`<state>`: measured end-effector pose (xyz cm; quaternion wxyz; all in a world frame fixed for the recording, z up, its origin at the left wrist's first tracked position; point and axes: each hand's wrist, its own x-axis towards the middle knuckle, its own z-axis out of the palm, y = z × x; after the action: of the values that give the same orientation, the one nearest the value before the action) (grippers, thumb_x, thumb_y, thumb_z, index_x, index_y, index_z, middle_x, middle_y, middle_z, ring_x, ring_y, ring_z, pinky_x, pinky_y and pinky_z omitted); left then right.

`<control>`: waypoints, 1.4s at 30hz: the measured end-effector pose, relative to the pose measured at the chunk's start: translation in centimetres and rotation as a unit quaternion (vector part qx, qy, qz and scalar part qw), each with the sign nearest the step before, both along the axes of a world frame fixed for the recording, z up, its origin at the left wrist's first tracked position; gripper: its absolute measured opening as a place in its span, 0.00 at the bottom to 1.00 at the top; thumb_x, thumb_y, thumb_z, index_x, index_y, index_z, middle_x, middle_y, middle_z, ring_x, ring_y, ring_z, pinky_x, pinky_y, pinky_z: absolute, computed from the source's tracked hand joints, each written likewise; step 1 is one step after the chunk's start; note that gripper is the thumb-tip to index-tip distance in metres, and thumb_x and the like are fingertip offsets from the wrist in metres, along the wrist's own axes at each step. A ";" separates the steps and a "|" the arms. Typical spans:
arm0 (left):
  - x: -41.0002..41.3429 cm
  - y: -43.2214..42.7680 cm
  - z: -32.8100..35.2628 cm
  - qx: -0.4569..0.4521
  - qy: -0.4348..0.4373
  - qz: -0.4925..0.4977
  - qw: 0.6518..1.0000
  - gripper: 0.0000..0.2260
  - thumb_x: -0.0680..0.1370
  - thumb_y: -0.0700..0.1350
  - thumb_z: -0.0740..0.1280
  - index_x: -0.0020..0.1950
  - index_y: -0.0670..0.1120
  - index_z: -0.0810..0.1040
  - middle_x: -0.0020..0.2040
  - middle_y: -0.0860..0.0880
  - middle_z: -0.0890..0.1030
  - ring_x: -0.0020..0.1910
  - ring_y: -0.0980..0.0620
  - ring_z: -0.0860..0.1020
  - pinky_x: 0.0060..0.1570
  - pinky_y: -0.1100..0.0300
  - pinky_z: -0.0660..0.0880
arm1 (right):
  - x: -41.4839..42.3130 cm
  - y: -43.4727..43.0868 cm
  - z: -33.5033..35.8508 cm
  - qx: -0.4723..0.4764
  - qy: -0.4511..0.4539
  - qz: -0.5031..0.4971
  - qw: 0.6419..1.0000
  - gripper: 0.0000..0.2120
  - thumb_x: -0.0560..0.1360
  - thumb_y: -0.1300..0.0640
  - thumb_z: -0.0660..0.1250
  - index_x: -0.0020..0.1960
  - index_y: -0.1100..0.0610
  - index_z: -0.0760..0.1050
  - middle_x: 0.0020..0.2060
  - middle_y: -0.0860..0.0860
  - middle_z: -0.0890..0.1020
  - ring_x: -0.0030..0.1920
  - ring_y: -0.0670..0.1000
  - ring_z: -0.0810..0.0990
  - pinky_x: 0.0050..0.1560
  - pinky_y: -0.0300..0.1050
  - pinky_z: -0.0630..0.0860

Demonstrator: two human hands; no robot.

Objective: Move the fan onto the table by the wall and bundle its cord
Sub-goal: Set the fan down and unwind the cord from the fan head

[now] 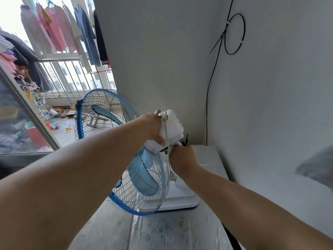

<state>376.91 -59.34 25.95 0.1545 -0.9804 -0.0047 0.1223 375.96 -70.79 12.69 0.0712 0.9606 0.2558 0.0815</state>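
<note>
The fan (pixel 144 170) stands on the tabletop (pixel 207 156) near its wall edge. Left hand (pixel 153 127) grips the motor housing (pixel 173 127); right hand (pixel 182 157) pinches the cord (pixel 167 130). Bundling remains unfinished.

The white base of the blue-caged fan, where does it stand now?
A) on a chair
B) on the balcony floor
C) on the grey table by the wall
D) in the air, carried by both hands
C: the white base rests flat on the grey table beside the wall.
</note>
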 end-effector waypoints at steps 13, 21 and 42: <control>0.3 0.3 -0.3 -0.008 -0.012 0.005 1.000 0.53 0.63 0.66 0.73 0.76 0.42 0.50 0.67 0.46 0.72 0.64 0.43 0.73 0.62 0.42 0.72 | -0.6 0.7 -3.1 0.804 0.345 -0.262 0.408 0.20 0.78 0.51 0.64 0.30 0.60 0.73 0.17 0.47 0.71 0.18 0.45 0.63 0.20 0.36 0.60; 0.6 1.0 -1.0 -0.040 -0.026 0.002 0.999 0.54 0.60 0.68 0.73 0.75 0.43 0.53 0.65 0.46 0.72 0.62 0.43 0.74 0.61 0.44 0.74 | -1.9 -0.3 -2.0 0.632 0.268 -0.271 0.674 0.23 0.79 0.44 0.58 0.36 0.60 0.75 0.30 0.54 0.77 0.32 0.55 0.76 0.32 0.46 0.69; -1.5 1.2 2.0 -0.398 -0.176 0.020 0.900 0.37 0.74 0.40 0.65 0.78 0.52 0.48 0.75 0.43 0.63 0.65 0.43 0.71 0.51 0.59 0.71 | -3.3 -2.1 9.0 0.747 0.216 -0.010 0.628 0.06 0.74 0.61 0.69 0.38 0.55 0.77 0.29 0.49 0.77 0.25 0.42 0.72 0.29 0.35 0.72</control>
<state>375.43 -58.19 27.95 -0.2548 -0.9652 -0.0020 -0.0580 372.69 -72.89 21.65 -0.7277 0.6768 0.1056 0.0339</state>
